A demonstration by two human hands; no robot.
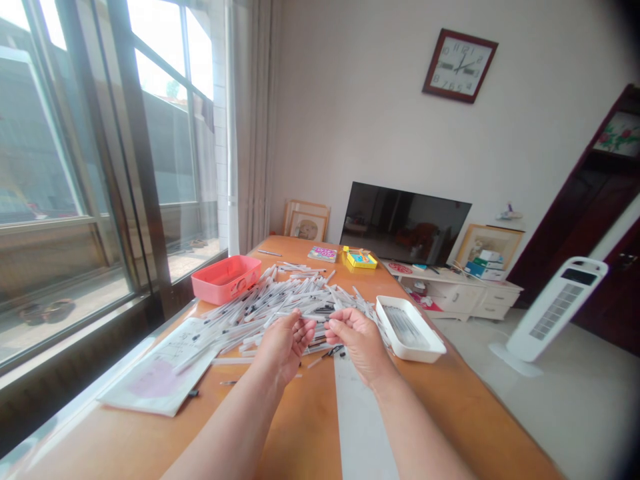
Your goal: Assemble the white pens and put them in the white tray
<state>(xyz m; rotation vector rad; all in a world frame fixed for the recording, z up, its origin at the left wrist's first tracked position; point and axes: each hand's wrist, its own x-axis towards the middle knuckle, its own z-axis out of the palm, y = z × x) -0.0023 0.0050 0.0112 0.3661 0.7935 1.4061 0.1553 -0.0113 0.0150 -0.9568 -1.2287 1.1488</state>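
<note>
Behind the table (305, 440) we see a pale wall, with a square clock (460, 65) high on the right and a black television (405, 223) below it. On the left are a large window (170, 133) and a curtain (255, 120); on the right, a white fan (555, 313) stands on the floor (475, 353).

Across the middle of the table lies a wide, loose heap of pens (280, 293), mostly whitish, with some dark ends. At its left far side is a red box (225, 283), and at its right side is a white tray (425, 353), in which thin grey sticks (400, 323) lie. Farther away we find a yellow box (361, 261) and a colourful booklet (321, 254). A printed sheet (160, 380) lies at the near left, partly under the pens.

Our two hands are over the near edge of the heap, close together. Our left hand (286, 341) pinches one thin white pen (310, 319) between thumb and finger. Our right hand (359, 339) is narrow, its fingertips closed around a small dark piece (328, 321) at the right end of this pen; whether the piece is joined to it, we cannot tell.
</note>
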